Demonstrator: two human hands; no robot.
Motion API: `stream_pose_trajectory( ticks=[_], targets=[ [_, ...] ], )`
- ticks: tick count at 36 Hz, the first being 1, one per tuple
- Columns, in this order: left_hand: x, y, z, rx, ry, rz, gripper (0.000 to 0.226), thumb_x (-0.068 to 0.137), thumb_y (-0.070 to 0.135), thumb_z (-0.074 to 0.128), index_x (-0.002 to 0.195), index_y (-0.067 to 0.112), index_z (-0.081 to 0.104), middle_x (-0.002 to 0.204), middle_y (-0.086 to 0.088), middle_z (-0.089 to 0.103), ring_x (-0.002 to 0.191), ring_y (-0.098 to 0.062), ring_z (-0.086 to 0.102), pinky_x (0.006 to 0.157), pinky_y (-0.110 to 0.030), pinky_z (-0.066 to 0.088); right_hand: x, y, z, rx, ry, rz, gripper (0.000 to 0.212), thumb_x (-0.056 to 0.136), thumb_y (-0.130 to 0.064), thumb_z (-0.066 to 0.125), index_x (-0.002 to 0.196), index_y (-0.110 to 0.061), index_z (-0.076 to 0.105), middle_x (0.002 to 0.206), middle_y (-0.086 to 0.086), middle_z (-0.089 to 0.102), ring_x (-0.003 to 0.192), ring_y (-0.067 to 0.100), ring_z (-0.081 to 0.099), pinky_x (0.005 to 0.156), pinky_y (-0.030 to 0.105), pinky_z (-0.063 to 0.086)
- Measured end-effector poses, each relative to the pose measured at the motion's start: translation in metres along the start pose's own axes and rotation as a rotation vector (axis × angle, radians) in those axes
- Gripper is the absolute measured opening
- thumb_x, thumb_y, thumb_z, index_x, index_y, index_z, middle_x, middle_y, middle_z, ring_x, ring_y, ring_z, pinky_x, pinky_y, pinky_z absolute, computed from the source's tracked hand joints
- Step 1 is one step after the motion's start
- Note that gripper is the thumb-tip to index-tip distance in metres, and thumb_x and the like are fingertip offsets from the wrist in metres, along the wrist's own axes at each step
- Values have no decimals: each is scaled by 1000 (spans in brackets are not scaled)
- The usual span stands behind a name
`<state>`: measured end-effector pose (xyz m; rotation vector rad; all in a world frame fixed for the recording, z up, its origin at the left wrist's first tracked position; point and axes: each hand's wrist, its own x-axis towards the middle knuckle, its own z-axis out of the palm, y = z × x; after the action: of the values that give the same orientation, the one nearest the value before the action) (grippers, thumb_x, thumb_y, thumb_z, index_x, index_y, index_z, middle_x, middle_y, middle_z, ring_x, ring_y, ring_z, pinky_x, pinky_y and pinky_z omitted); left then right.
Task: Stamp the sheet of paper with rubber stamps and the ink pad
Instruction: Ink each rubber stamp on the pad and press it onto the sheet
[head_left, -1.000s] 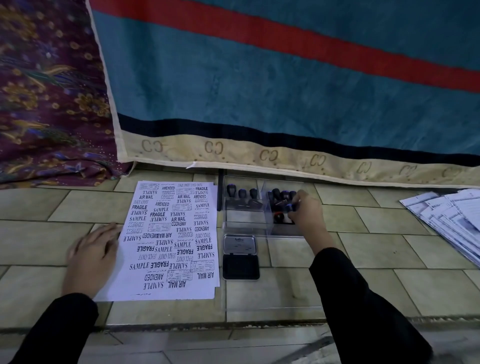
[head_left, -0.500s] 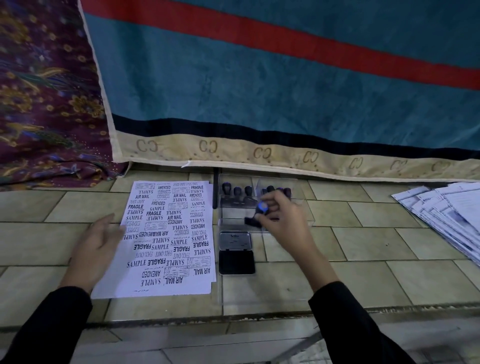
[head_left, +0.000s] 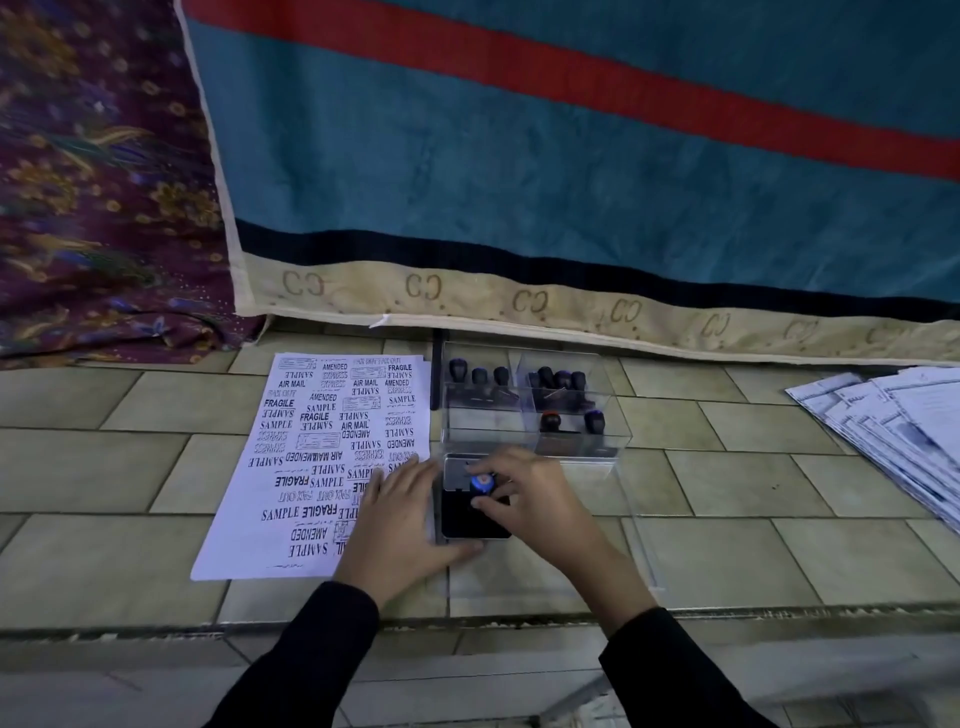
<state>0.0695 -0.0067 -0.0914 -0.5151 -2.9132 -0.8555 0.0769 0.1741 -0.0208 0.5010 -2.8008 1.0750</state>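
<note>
Head view, tiled floor.

Item 1: right hand, black sleeve, fingers closed around a blue-topped rubber stamp, held upright over the open ink pad; whether its base touches the pad cannot be told.

Item 2: left hand, fingers loosely spread, holding nothing, palm down across the sheet of paper's right edge and against the ink pad's left side.

Item 3: sheet of paper, flat on the floor just left of the pad, densely covered with black impressions (SAMPLE, FRAGILE, AIR MAIL, AMENDED).

Item 4: clear compartmented box, directly beyond the pad, with dark-handled stamps standing in its compartments.

Item 5: stack of printed sheets, far right, well apart.
</note>
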Motion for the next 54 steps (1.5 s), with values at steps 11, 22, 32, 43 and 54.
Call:
stream_pose_trajectory(
  ticks=[11, 22, 32, 43, 54],
  targets=[
    [0, -5, 7, -4, 25, -14, 103, 62, 88, 44, 146, 28, 32, 150, 10, 40, 144, -9, 22, 120, -35, 1, 4, -5, 6, -27, 42, 41, 24, 78, -14, 74, 101, -12, 66, 99, 6, 66, 80, 16, 65, 77, 29, 55],
    [-1, -4, 8, -8, 23, -25, 104, 62, 88, 45, 146, 29, 31, 150, 12, 39, 144, -6, 20, 120, -34, 0, 13, -11, 5, -89, 22, 102, 13, 74, -12, 75, 82, -7, 66, 89, 6, 70, 79, 20, 64, 75, 33, 53],
    [3, -1, -50, -673, 116, -227, 42, 93, 35, 58, 132, 45, 45, 140, 31, 34, 133, 2, 30, 104, -28, 26, 13, -13, 5, -56, 0, 175, 13, 76, -11, 74, 86, -6, 66, 96, 7, 72, 83, 21, 66, 79, 38, 54],
    [-28, -135, -106, -16, 304, -390, 32, 96, 4, 49, 126, 1, 58, 137, -20, 54, 128, -37, 47, 108, -46, 34, 21, -31, 11, -57, 3, 42, 22, 83, -14, 69, 105, -13, 68, 102, 5, 70, 85, 13, 66, 81, 22, 54],
    [-34, -142, -94, 160, 220, -386, 52, 91, 38, 30, 135, 21, 53, 148, -3, 45, 141, -20, 34, 114, -45, 13, 70, -108, 85, 106, -158, -174, 15, 82, -8, 69, 95, -1, 68, 95, 14, 70, 84, 24, 64, 79, 31, 51]
  ],
)
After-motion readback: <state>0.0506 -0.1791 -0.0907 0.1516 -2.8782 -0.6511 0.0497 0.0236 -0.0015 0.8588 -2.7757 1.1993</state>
